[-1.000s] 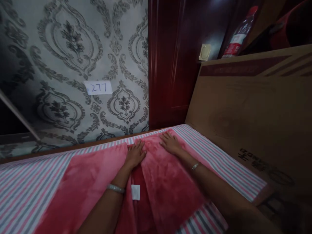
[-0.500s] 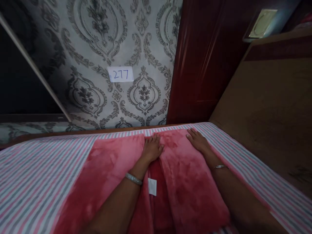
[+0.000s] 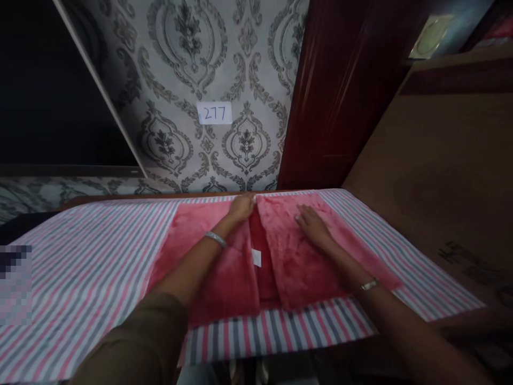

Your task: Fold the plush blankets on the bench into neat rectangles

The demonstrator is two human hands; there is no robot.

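Note:
A soft red plush cloth [image 3: 218,289] lies with both sides folded inward, leaving a darker strip between the two flaps. A small white tag [image 3: 256,258] shows in that strip. At the far edge, my left hand [image 3: 242,206] is closed with bent fingers at the inner corner of the left flap; its fingertips are partly hidden. My right hand [image 3: 315,224] rests on the upper part of the right flap, fingers stretched out and slightly blurred.
Under the cloth is a table cover with pink, grey and white stripes [image 3: 100,256]. Patterned wallpaper bearing a card marked 277 [image 3: 215,113] stands behind. A dark screen [image 3: 60,96] is at left, a large brown cardboard panel [image 3: 449,176] at right.
My left hand has gone from lying flat with spread fingers to closing at the far edge. My right hand has slid slightly inward from that edge. The view has shifted, showing the table's near edge.

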